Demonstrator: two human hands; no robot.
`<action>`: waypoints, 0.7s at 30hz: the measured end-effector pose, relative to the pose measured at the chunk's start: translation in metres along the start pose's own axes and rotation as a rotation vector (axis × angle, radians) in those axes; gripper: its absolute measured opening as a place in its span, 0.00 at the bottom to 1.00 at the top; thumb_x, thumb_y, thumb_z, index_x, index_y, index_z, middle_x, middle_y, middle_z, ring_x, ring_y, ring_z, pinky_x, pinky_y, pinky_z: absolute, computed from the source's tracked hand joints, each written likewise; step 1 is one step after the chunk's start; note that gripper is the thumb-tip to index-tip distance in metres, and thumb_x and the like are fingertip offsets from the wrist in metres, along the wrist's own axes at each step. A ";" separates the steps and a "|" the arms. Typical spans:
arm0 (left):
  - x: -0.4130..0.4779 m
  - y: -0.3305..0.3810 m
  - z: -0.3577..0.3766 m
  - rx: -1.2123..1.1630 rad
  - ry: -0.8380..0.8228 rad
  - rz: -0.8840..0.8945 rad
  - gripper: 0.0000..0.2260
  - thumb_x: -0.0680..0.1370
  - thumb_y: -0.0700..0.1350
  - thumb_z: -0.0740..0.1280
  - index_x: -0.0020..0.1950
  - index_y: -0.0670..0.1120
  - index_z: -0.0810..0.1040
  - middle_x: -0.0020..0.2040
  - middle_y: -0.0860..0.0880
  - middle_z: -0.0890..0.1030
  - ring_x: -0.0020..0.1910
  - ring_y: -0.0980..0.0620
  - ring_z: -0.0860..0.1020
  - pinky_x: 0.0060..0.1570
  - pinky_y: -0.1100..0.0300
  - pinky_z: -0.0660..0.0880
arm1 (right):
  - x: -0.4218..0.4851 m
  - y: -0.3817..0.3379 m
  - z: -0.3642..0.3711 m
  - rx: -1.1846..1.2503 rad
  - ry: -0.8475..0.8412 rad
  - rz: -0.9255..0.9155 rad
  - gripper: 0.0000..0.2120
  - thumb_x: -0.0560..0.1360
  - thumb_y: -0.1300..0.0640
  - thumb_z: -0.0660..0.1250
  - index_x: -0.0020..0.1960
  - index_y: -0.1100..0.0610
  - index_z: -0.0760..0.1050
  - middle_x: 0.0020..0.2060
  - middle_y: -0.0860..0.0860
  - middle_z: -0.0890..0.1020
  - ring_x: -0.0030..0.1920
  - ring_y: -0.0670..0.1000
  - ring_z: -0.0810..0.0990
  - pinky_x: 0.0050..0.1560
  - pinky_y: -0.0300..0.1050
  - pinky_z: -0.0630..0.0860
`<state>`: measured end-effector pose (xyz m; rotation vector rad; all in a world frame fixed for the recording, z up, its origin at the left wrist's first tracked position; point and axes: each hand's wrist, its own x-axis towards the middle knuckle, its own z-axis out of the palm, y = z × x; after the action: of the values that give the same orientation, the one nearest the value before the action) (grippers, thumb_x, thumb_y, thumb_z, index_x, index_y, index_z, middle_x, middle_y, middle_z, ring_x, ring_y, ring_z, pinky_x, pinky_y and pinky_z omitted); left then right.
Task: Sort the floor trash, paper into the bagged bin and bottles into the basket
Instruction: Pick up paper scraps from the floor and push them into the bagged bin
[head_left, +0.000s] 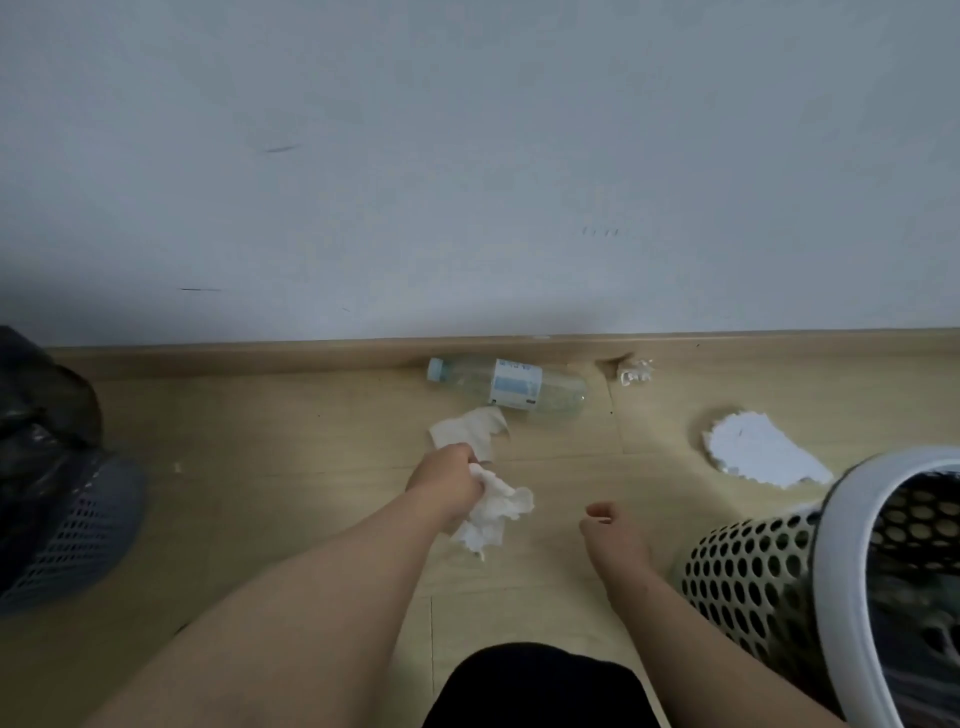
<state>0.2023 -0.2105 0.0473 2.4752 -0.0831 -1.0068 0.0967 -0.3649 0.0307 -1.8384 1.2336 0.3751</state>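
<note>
Pale grey-white wall (467, 156) bearing short dark scuff marks (280, 149), light wooden skirting board (260, 356) along its foot, light wood-plank floor (285, 431), black garment (540, 686) at bottom edge.

light: dim, cool, even indoor | shadows: soft grey band low on the wall (311, 312) — floor (260, 519) darkens toward the lower corners | focus: soft overall, bagged bin (78, 535) and basket (847, 571) smeared at the edges | distortion: wide-angle, skirting board (260, 358) bows
</note>
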 end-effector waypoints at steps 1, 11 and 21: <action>0.004 -0.006 0.001 0.009 -0.002 0.002 0.10 0.78 0.44 0.61 0.57 0.45 0.75 0.58 0.44 0.78 0.56 0.45 0.76 0.47 0.60 0.69 | 0.001 0.001 0.005 -0.051 -0.022 -0.022 0.15 0.75 0.62 0.60 0.62 0.58 0.73 0.55 0.57 0.77 0.50 0.56 0.75 0.50 0.45 0.71; 0.010 -0.072 0.006 -0.145 0.108 -0.153 0.07 0.76 0.40 0.61 0.51 0.44 0.76 0.54 0.43 0.79 0.52 0.44 0.77 0.42 0.62 0.68 | 0.002 0.000 0.100 -0.802 -0.252 -0.603 0.19 0.75 0.61 0.63 0.65 0.51 0.68 0.63 0.52 0.66 0.62 0.56 0.68 0.57 0.45 0.68; 0.019 -0.086 0.004 -0.226 0.124 -0.181 0.05 0.74 0.37 0.60 0.44 0.47 0.71 0.49 0.45 0.78 0.42 0.49 0.72 0.39 0.62 0.65 | 0.024 -0.028 0.110 -0.361 -0.047 -0.526 0.17 0.75 0.68 0.58 0.61 0.59 0.73 0.56 0.57 0.74 0.55 0.56 0.74 0.48 0.41 0.67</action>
<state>0.2031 -0.1399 -0.0052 2.3595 0.2842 -0.8782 0.1549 -0.2888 -0.0347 -2.3581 0.6338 0.3554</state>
